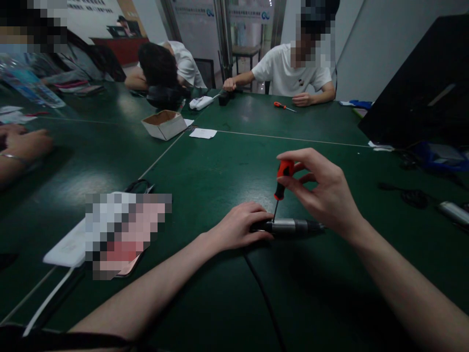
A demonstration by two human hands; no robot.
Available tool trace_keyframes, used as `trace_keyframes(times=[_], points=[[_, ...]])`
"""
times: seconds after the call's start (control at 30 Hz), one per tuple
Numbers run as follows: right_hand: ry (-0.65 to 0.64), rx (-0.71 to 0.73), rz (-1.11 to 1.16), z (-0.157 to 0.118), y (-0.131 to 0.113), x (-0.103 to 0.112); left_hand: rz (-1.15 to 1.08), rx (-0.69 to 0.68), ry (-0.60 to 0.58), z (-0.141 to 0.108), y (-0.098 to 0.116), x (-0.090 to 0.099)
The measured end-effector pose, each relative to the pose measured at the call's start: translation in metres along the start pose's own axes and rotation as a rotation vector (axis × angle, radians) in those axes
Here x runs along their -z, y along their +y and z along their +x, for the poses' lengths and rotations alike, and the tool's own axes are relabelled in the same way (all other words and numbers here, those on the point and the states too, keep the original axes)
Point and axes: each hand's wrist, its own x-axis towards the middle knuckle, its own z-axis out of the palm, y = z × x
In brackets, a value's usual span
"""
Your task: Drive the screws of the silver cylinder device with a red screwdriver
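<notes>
My right hand grips a red and black screwdriver by its handle, thumb and fingers closed around it. The shaft points down, and its tip meets the side of a black and silver cylindrical tool that looks like an electric screwdriver or rotary handpiece. Lying on the green table, that tool is held at its black left end by my left hand, with the fingers over it. A black cord runs from under my left hand toward the front edge. The exact spot under the tip is too small to make out.
To the left lie a white power strip and a pinkish blurred item. Further back are an open cardboard box, a paper slip and another screwdriver. A black monitor stands right; other people sit around the table.
</notes>
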Motion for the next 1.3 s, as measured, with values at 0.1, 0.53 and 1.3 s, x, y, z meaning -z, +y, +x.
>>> trace_keyframes(times=[0.1, 0.53, 1.3], points=[[-0.033, 0.033, -0.030, 0.0005, -0.0004, 0.0010, -0.011, -0.001, 0.002, -0.0008, -0.0020, -0.0014], [0.042, -0.073, 0.052, -0.0008, 0.0047, -0.0065, -0.048, -0.012, -0.001, -0.0007, -0.0031, -0.0016], [0.047, -0.018, -0.029, -0.0001, 0.0079, -0.0048, -0.037, -0.013, 0.033, -0.0007, -0.0023, -0.0015]])
